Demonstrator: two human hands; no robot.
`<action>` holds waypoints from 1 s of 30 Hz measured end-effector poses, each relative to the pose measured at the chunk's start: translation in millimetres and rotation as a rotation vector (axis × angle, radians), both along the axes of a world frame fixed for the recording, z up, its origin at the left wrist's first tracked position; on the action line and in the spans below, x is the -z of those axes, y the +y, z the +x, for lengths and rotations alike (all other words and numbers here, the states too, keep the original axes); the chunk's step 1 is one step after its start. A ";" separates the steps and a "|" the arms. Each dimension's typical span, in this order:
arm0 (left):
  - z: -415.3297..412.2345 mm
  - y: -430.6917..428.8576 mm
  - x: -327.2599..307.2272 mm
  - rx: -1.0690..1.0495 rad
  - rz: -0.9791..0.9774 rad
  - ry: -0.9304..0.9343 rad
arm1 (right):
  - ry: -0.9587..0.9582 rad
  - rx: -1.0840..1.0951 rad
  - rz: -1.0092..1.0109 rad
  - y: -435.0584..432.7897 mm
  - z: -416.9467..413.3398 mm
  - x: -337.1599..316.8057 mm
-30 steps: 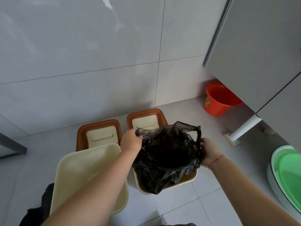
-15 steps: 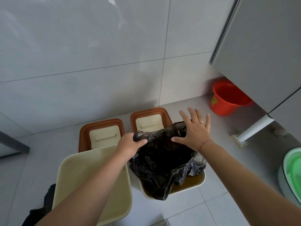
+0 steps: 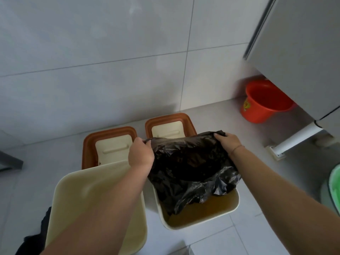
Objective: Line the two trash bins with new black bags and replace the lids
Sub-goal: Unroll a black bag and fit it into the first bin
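Two cream trash bins stand side by side on the floor. The left bin (image 3: 79, 196) has no bag in it. Over the right bin (image 3: 228, 210) hangs a black bag (image 3: 187, 170), its lower part drooping into the bin. My left hand (image 3: 140, 153) grips the bag's mouth at its left edge. My right hand (image 3: 227, 142) grips the mouth at its right edge, so the rim is stretched between them. Two brown-and-cream lids lie flat behind the bins by the wall, the left lid (image 3: 110, 144) and the right lid (image 3: 168, 126).
An orange bucket (image 3: 265, 102) sits by the wall at the right, under a grey partition (image 3: 301, 52) with a white foot (image 3: 292, 140). A green basin (image 3: 334, 183) is at the right edge. Something dark (image 3: 35, 238) lies at the bottom left.
My right hand, which was spread flat over the bag half a second ago, has closed on the bag's right edge. The mouth is now pulled wider across the right bin.
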State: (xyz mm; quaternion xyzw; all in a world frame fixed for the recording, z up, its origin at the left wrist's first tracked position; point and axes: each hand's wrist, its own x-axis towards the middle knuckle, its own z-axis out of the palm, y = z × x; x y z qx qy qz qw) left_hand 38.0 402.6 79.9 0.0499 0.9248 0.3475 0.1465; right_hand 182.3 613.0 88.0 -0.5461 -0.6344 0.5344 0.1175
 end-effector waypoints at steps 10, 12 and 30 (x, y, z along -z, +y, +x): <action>-1.9 -20.4 16.6 0.487 -0.411 0.262 | -0.250 -0.053 -0.185 -1.8 34.0 33.9; 0.2 -28.2 15.9 0.657 -0.570 0.306 | -0.159 -0.027 -0.397 -5.6 51.1 31.0; 123.2 -48.7 -14.1 0.095 -0.012 -0.353 | 0.109 0.055 -0.702 -80.9 148.6 3.1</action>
